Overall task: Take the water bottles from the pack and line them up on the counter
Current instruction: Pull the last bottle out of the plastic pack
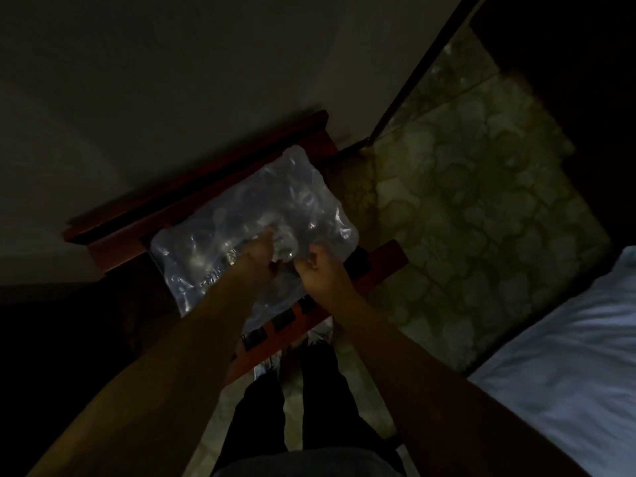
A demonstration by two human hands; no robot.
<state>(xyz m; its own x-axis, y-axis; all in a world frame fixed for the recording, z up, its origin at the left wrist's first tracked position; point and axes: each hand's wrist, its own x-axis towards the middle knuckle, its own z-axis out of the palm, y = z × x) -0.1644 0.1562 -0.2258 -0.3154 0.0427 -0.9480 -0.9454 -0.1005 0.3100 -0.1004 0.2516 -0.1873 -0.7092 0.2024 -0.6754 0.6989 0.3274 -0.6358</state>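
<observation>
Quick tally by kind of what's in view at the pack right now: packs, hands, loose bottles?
Shrink-wrapped pack: 1
Hands on the wrap: 2, left hand and right hand
Loose bottles out of the pack: 0
Bottles inside: too dark and blurred to count
Total: 3

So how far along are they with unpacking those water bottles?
Barely begun. No bottle stands loose anywhere in view; the clear shrink-wrapped pack of water bottles lies on the reddish wooden slatted rack, mostly sealed. In hand: the left hand and right hand both grip the plastic near the middle, apparently tearing it open. Left: pulling bottles out and lining them up. The dim light hides finer detail.
</observation>
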